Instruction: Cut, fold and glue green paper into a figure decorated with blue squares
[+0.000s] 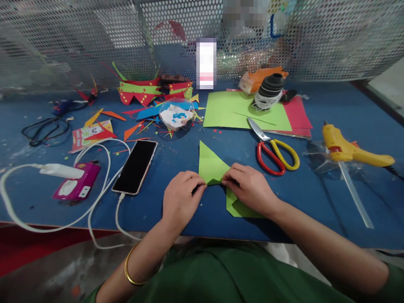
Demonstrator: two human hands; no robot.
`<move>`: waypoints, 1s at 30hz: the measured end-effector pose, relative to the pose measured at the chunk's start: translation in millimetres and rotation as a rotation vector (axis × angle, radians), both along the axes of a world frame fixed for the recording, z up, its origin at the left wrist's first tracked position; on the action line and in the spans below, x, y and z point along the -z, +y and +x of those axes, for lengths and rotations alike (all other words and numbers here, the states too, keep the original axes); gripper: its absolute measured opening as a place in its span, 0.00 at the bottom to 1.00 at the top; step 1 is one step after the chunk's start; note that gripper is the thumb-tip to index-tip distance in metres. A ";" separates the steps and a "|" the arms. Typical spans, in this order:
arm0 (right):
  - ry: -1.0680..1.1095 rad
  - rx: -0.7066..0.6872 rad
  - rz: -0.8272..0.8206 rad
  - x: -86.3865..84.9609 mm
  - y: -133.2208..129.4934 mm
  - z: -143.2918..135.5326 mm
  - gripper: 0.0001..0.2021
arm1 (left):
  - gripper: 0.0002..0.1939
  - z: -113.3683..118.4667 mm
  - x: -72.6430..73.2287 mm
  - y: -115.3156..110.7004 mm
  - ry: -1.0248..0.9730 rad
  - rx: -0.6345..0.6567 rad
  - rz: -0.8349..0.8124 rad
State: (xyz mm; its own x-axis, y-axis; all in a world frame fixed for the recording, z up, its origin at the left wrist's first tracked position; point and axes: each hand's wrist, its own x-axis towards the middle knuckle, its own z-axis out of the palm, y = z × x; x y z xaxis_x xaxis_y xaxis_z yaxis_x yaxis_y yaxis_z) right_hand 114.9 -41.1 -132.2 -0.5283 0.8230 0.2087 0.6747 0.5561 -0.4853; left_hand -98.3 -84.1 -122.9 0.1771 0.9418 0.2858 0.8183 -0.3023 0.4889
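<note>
A folded piece of light green paper [212, 165] lies on the blue table in front of me, its pointed end toward the back. My left hand [183, 195] pinches its near left corner between thumb and fingers. At the near right corner, my right hand [248, 185] grips the same paper. Under my right wrist rests a second folded green paper [241, 208], partly covered by the hand. Scissors [272, 147] with one red and one yellow handle lie open beyond my right hand.
A phone [135, 167] on a white cable and a purple power adapter [77, 181] lie left. A yellow glue gun [344, 145] is at right. Behind are green sheets [227, 109], a black thread spool [269, 90], a round container [176, 115] and coloured scraps [132, 130].
</note>
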 end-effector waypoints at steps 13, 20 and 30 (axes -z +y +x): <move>0.090 0.048 -0.166 -4.1 2.3 -0.8 0.04 | 0.08 -4.1 -10.3 1.9 -0.167 -0.053 -0.105; 0.149 0.042 -0.252 -5.9 4.8 1.2 0.05 | 0.04 1.0 -5.4 6.7 -0.048 -0.013 -0.119; 0.380 0.102 -0.363 -10.8 8.3 7.8 0.04 | 0.04 0.3 -4.1 8.6 -0.071 -0.003 -0.122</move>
